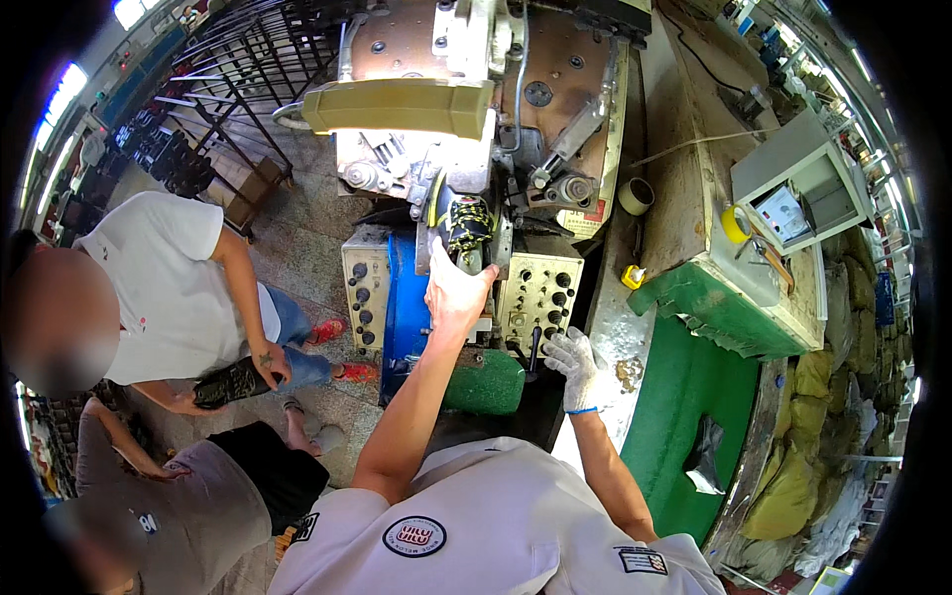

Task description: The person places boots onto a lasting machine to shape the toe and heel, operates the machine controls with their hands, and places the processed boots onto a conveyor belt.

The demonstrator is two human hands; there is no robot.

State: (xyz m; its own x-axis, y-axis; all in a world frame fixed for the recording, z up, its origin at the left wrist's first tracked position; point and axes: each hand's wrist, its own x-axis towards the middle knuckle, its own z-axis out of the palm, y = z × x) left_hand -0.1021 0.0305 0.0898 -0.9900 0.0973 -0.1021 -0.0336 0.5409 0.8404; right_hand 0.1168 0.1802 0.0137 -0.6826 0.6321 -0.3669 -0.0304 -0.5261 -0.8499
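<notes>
In front of me, a black shoe upper [469, 224] with yellow-green marks sits in the middle of a large machine [412, 55]. My bare left hand [459, 294] is closed round its near end, thumb and fingers on either side. A white knitted glove covers my right hand [575, 365], which hangs with fingers apart and nothing in it, just right of a black lever [535, 347]. Between the hands is a cream control panel [540, 297] with black knobs. A second knob panel [366, 297] is left of a blue machine part [402, 307].
At left, a person in a white shirt [164, 283] holds a black shoe upper [238, 385]; another in grey [213, 496] is nearer. On the right, a worn bench [684, 149] carries a tape roll [736, 224] and a grey metal box [793, 169]. Sacks [793, 476] lie beyond.
</notes>
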